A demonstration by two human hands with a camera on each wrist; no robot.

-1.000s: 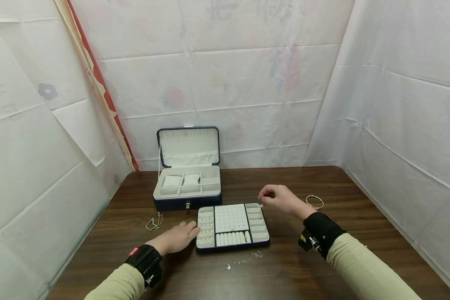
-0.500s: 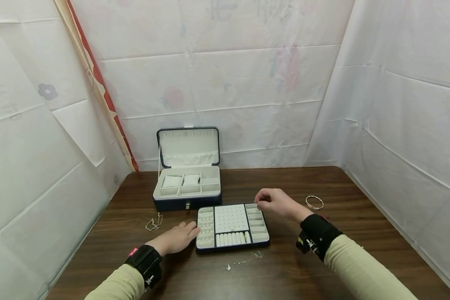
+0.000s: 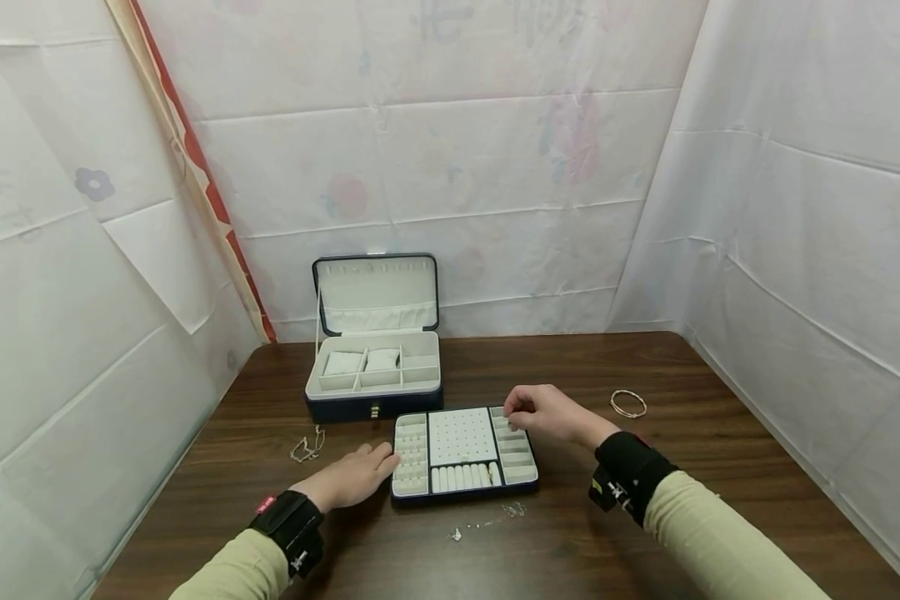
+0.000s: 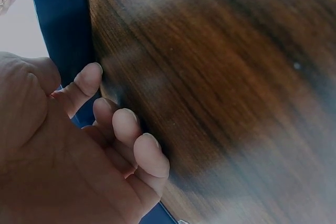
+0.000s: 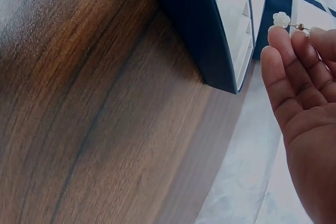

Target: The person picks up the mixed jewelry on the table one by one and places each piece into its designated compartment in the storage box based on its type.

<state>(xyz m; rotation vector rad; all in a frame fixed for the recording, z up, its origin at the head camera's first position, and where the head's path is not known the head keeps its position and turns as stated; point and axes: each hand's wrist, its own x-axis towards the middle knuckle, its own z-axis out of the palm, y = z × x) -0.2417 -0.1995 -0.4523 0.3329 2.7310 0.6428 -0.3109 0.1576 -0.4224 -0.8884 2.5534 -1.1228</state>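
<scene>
My right hand [image 3: 547, 411] is over the upper right corner of the jewelry tray [image 3: 461, 492], above its small white compartments. Between thumb and fingertips it pinches an earring [image 5: 282, 20] with a white flower and a small gold bead, which hangs clear of the tray in the right wrist view. The left hand [image 3: 356, 475] rests on the wooden table with its fingertips against the tray's left side. A padded, dotted panel [image 3: 462, 437] fills the tray's middle, with white ring rolls [image 3: 465, 477] below it.
Behind the tray stands an open navy jewelry box [image 3: 375, 406] with divided compartments. A chain bracelet [image 3: 307, 446] lies to the left, a gold bangle [image 3: 629, 404] to the right, and a fine silver necklace [image 3: 457, 534] in front. White sheets [image 3: 450, 167] enclose the table.
My right hand has moved left and slightly toward me, from beyond the tray's upper right corner to over its right compartments, still pinching the earring. The left hand stays in place.
</scene>
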